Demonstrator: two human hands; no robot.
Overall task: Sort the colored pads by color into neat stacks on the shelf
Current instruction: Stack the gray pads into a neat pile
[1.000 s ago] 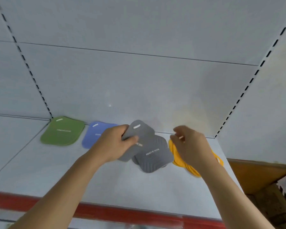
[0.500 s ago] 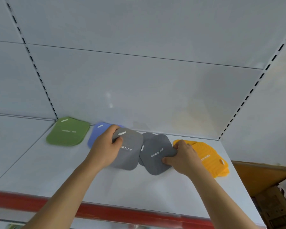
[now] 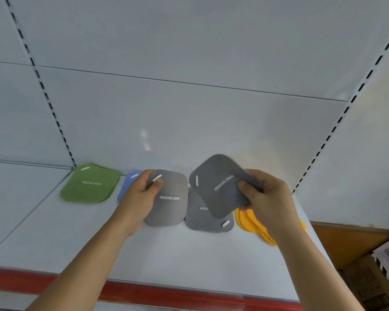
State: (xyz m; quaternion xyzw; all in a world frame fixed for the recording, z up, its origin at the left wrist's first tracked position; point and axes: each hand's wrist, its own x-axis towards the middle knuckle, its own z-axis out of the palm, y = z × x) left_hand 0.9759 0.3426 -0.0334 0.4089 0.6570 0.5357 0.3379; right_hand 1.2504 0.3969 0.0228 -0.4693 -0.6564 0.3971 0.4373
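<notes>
1. A dark grey, rounded-square, flat soft pad [image 3: 220, 187] printed "REMOVE ODOR" is held tilted in the air by the right hand [image 3: 267, 198]; the thumb is pressed on its printed face and the fingers are curled behind its right edge, so the grasp is closed around the pad.
2. Directly below that raised pad, a second dark grey pad with a ribbed surface [image 3: 206, 218] is lying flat on the white metal shelf [image 3: 189, 254]; its upper part is hidden by the raised one.
3. Just left of the ribbed pad, touching or nearly touching its edge, a lighter grey pad with the same lettering [image 3: 169, 203] is lying flat. Its upper left corner, beside the white slot, is pinched by the left hand [image 3: 139, 196], with the thumb on top and the fingers curled over the corner.
4. Left of the ribbed pad and behind the left hand, a blue pad [image 3: 129, 184] is seen only in part.
5. Further left of the ribbed pad, near the back corner of the shelf, a green pad [image 3: 90, 184] is lying flat, apart from the blue one.
6. Right of the ribbed pad, a pile of yellow pads [image 3: 247, 221] is fanned unevenly, largely covered by the right wrist.
7. A red strip [image 3: 166, 295] runs along the shelf's front edge.
</notes>
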